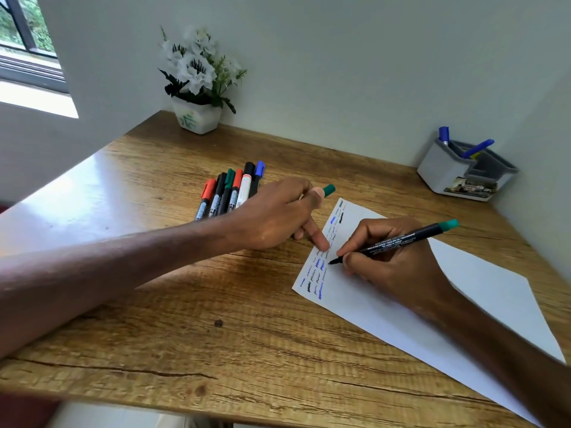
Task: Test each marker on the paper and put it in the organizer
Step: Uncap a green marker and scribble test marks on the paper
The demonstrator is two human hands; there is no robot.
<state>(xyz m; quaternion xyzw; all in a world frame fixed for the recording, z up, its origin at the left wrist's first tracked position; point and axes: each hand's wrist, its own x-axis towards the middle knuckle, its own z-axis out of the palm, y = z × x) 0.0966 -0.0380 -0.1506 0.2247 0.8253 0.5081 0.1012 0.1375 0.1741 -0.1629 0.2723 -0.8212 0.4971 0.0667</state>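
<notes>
A white sheet of paper (pixel 448 298) lies on the wooden desk, with blue and black test scribbles along its left edge. My right hand (pixel 392 261) grips an uncapped black marker with a green end (pixel 398 240), its tip just at the paper near the scribbles. My left hand (pixel 278 214) pinches the green cap (pixel 329 189) between thumb and finger, while one lower finger presses the paper's left edge. Several capped markers (pixel 230 191) lie in a row behind my left hand. The grey organizer (pixel 463 171) stands at the back right with two blue markers (pixel 477 148) in it.
A white pot of artificial white flowers (pixel 197 115) stands at the back of the desk (pixel 216 350) against the wall. Walls close the desk in at the back and right. A window is at the upper left.
</notes>
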